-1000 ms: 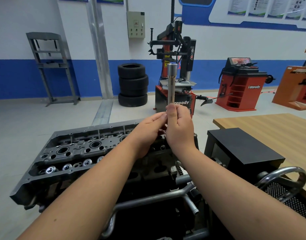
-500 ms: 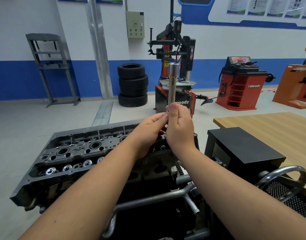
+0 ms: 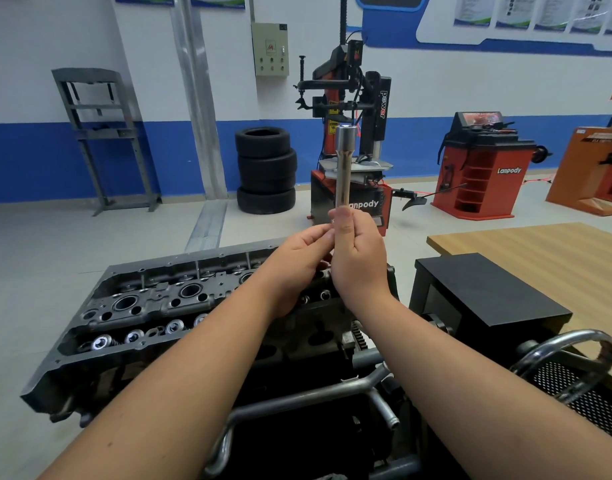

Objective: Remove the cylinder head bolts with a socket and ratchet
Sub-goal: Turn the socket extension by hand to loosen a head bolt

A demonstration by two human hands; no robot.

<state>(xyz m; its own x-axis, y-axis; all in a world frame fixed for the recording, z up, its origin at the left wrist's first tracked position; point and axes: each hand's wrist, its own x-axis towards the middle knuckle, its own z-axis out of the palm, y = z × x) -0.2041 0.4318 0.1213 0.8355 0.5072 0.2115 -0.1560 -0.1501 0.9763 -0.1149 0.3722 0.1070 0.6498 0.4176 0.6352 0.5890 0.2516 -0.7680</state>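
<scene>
Above the grey metal cylinder head (image 3: 166, 306), the right hand (image 3: 358, 258) grips a long chrome socket (image 3: 342, 166) upright (wider end up); the left hand (image 3: 297, 258) pinches its lower end.

A car repair workshop: 3 stacked black tyres (image 3: 266, 169), a red tyre-changing machine (image 3: 349, 161), a bare grey metal cylinder head (image 3: 152, 306).

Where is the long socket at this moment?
In the head view the long socket stands upright at centre, gripped at its lower end by the right hand, with the left hand touching beside it, above the cylinder head.
</scene>
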